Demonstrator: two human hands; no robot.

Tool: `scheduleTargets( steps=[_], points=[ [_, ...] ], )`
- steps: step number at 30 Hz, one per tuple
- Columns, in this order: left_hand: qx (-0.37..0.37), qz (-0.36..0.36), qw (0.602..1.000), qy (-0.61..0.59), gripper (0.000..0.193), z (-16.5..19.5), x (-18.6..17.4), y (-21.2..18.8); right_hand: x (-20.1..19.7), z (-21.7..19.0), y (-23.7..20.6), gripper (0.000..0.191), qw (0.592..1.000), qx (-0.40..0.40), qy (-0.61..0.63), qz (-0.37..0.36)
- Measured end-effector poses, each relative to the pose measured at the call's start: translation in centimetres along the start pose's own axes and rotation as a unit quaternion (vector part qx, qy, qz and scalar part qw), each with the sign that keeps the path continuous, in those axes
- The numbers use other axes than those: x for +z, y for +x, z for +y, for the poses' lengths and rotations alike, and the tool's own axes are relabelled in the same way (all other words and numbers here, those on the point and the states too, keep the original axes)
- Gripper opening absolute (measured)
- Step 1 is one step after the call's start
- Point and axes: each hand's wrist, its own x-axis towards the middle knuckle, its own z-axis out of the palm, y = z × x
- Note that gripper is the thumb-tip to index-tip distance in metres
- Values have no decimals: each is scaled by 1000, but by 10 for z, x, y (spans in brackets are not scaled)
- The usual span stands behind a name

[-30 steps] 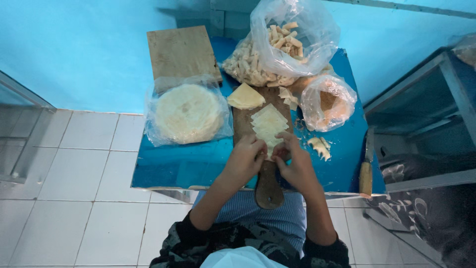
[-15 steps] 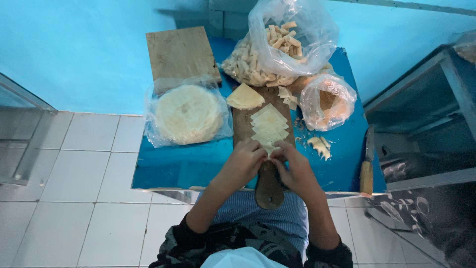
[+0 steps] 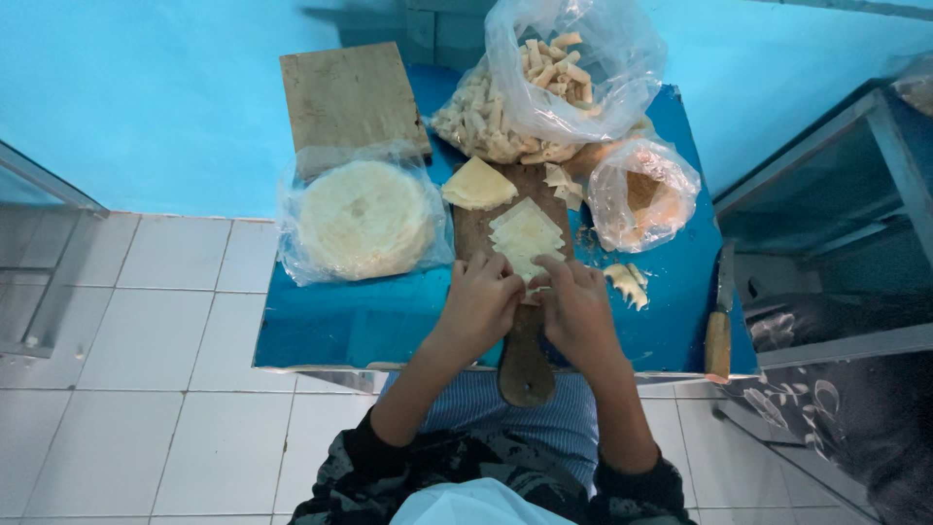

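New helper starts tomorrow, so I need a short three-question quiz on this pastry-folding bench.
1. True or false: both hands work on the stacked dough sheets on the wooden paddle board.
2. What lies at the blue table's right edge? A knife, B spoon, C rolling pin.
3. Which bag holds the round flat wrappers: left or right of the board?

Key: 1 true. 2 A, the wooden-handled knife. 3 left.

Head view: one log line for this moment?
left hand: on dough sheets | right hand: same | board: under stack | knife: table edge

hands [image 3: 530, 306] drawn closer, pastry sheet [image 3: 526, 236] gripped
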Motion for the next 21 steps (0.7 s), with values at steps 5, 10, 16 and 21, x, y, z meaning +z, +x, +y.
scheduleTargets(
  steps=[5, 10, 16, 21],
  points=[
    [-35, 16, 999, -38, 13, -1, 0, 2, 7, -7, -9, 46, 997, -25, -23, 62],
    [-8, 15, 999, -36, 9, -3, -6, -2, 10, -9, -11, 48, 995, -26, -73, 56],
    [3, 35, 999, -11, 9, 0, -5, -3, 14, -8, -14, 46, 996, -20, -50, 72],
    [-1, 50, 999, -11, 6, 2, -4, -4, 18, -6, -16, 44, 992, -27, -88, 82]
  ],
)
